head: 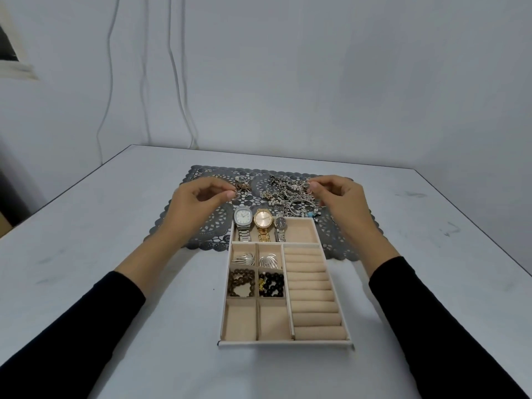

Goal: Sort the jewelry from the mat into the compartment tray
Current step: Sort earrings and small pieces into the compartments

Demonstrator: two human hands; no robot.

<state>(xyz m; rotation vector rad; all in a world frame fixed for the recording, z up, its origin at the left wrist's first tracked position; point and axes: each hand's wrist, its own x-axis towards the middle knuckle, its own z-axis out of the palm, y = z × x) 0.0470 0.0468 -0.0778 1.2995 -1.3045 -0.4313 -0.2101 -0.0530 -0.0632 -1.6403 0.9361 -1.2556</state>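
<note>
Left hand point(198, 200): thumb and forefinger pinched a small brown piece point(240, 188) lying on the dark lace mat point(201, 234). Compartment tray point(285, 344), its far end overlapping the mat's near edge: three watches point(262, 218) in the far compartment; two silver fan earrings point(244, 259), a brown bead bracelet point(240, 282) and a black bead bracelet point(272, 283) in the small left cells; ring rolls point(312, 292) at right. Tangled jewelry pile point(288, 194) lay on the mat behind the tray. Right hand point(339, 200): fingertips pinched a silver loop point(307, 188) at the pile's right edge.

White table point(115, 226) bearing a grey lace mat point(207, 234) and beige tray point(288, 344)
</note>
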